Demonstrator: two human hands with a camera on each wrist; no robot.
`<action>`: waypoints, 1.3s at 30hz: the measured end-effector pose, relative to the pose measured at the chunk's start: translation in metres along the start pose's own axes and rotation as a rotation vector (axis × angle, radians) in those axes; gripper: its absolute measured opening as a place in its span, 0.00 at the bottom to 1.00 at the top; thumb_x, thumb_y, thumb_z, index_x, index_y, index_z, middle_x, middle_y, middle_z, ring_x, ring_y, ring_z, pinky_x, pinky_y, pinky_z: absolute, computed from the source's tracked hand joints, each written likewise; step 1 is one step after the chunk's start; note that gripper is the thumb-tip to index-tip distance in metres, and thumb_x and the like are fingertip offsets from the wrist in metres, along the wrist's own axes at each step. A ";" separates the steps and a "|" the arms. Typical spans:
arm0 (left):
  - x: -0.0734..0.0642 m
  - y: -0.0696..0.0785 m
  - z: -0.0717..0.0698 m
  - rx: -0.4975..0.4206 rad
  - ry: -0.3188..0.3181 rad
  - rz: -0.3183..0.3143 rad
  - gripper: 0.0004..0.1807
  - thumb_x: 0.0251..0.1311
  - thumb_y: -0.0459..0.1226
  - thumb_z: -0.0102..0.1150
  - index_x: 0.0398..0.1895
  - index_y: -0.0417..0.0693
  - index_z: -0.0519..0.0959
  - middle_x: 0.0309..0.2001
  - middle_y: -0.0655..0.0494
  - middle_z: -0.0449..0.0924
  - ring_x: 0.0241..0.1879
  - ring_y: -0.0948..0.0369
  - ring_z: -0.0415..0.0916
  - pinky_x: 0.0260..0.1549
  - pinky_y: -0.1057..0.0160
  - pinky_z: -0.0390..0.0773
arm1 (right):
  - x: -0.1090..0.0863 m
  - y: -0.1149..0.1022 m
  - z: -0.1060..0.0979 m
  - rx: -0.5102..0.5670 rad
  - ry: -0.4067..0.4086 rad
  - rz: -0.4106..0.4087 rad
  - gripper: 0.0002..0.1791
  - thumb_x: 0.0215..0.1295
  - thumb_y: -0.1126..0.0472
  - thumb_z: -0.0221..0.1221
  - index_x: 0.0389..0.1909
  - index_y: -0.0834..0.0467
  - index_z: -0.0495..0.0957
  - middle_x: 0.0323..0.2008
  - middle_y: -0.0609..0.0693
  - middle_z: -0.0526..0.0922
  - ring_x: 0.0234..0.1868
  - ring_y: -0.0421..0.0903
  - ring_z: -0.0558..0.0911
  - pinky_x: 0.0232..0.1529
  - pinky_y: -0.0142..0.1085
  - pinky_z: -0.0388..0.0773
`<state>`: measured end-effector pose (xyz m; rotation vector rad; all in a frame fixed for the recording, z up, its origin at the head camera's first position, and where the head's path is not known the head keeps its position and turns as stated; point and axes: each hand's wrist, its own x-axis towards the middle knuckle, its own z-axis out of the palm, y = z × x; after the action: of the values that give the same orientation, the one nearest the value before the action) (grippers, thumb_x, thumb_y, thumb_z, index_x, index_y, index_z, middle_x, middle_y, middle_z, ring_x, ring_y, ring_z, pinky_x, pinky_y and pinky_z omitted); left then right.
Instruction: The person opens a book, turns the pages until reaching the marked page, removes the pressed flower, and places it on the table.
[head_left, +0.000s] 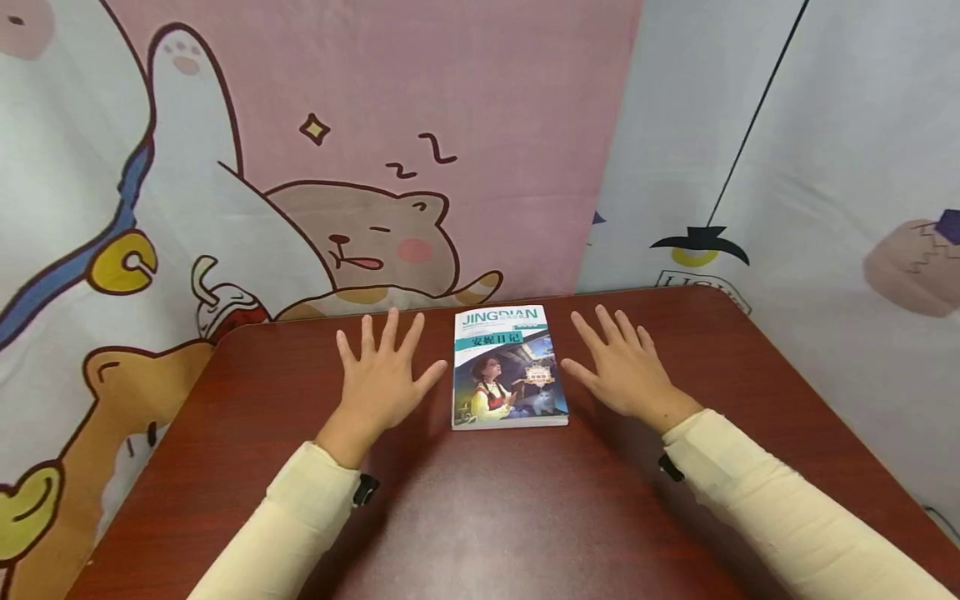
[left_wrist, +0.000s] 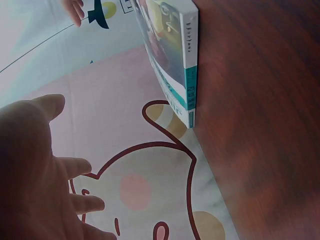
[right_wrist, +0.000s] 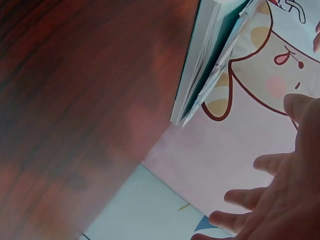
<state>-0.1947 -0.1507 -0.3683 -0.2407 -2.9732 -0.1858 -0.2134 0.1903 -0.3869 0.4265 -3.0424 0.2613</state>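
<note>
A paperback book (head_left: 504, 371) lies face up on the brown table, its cover showing a figure in a red vest and a cat below a green title. To the left of it my left hand (head_left: 381, 379) is spread with straight fingers, holding nothing. On the other side my right hand (head_left: 626, 371) is likewise spread, its thumb close to the book's right edge. The left wrist view shows the book's spine (left_wrist: 190, 75), white and teal. In the right wrist view the page edges (right_wrist: 202, 65) face me, with the cover slightly lifted.
The glossy reddish-brown table (head_left: 480, 517) has rounded far corners. Behind it hangs a cloth backdrop (head_left: 510, 142) with cartoon animals on pink and pale panels. Cream sleeves cover both forearms, and a dark band (head_left: 365, 490) sits under the left wrist.
</note>
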 end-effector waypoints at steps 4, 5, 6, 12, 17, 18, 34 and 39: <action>0.000 0.000 -0.002 -0.004 -0.008 -0.003 0.45 0.65 0.70 0.41 0.81 0.63 0.50 0.81 0.46 0.42 0.79 0.35 0.35 0.69 0.26 0.30 | 0.001 -0.001 -0.002 -0.002 0.003 -0.009 0.43 0.73 0.33 0.45 0.81 0.48 0.46 0.79 0.65 0.46 0.78 0.68 0.45 0.72 0.68 0.43; 0.000 0.000 -0.002 -0.008 -0.010 -0.005 0.45 0.65 0.70 0.41 0.81 0.63 0.50 0.81 0.46 0.42 0.79 0.35 0.35 0.69 0.26 0.30 | 0.001 -0.001 -0.002 -0.002 0.005 -0.012 0.43 0.73 0.33 0.46 0.81 0.48 0.46 0.79 0.65 0.46 0.78 0.68 0.45 0.72 0.68 0.43; 0.000 0.000 -0.003 -0.010 -0.012 -0.006 0.45 0.65 0.70 0.41 0.81 0.63 0.50 0.81 0.46 0.42 0.79 0.35 0.35 0.69 0.26 0.30 | 0.001 -0.002 -0.003 -0.002 0.009 -0.014 0.43 0.73 0.34 0.46 0.81 0.48 0.46 0.79 0.65 0.46 0.78 0.68 0.45 0.72 0.68 0.43; 0.001 -0.003 -0.003 -0.002 -0.011 -0.017 0.44 0.65 0.69 0.41 0.80 0.63 0.52 0.81 0.44 0.44 0.78 0.35 0.37 0.69 0.26 0.31 | 0.006 -0.004 -0.005 0.028 0.031 -0.022 0.43 0.72 0.35 0.48 0.81 0.48 0.47 0.79 0.64 0.47 0.79 0.68 0.46 0.73 0.68 0.44; 0.002 -0.002 0.000 -0.005 -0.022 -0.016 0.44 0.65 0.69 0.41 0.80 0.63 0.52 0.81 0.44 0.45 0.78 0.35 0.38 0.69 0.25 0.32 | 0.009 -0.008 -0.004 0.085 0.015 -0.025 0.44 0.72 0.35 0.50 0.81 0.48 0.47 0.79 0.64 0.46 0.79 0.68 0.45 0.73 0.68 0.43; 0.002 -0.001 0.002 -0.011 -0.027 -0.015 0.44 0.65 0.69 0.42 0.80 0.62 0.52 0.81 0.44 0.45 0.78 0.34 0.38 0.68 0.25 0.31 | 0.009 -0.008 -0.004 0.093 0.010 -0.026 0.44 0.71 0.35 0.50 0.81 0.48 0.47 0.79 0.64 0.46 0.79 0.68 0.45 0.73 0.68 0.43; 0.004 0.011 0.010 -0.067 -0.082 0.062 0.40 0.68 0.64 0.46 0.79 0.60 0.57 0.76 0.45 0.60 0.75 0.42 0.59 0.70 0.33 0.55 | 0.011 -0.011 0.006 0.521 0.007 -0.047 0.25 0.73 0.48 0.57 0.64 0.57 0.74 0.48 0.54 0.86 0.46 0.50 0.84 0.45 0.46 0.81; 0.005 0.017 0.020 -0.077 -0.184 0.160 0.37 0.67 0.59 0.53 0.77 0.61 0.61 0.75 0.47 0.64 0.72 0.44 0.65 0.68 0.34 0.61 | 0.015 -0.002 0.019 0.710 -0.019 -0.035 0.13 0.73 0.57 0.57 0.51 0.61 0.79 0.34 0.54 0.83 0.31 0.46 0.81 0.31 0.36 0.80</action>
<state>-0.1991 -0.1306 -0.3857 -0.5298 -3.1114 -0.2736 -0.2275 0.1807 -0.4043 0.5037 -2.8575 1.3450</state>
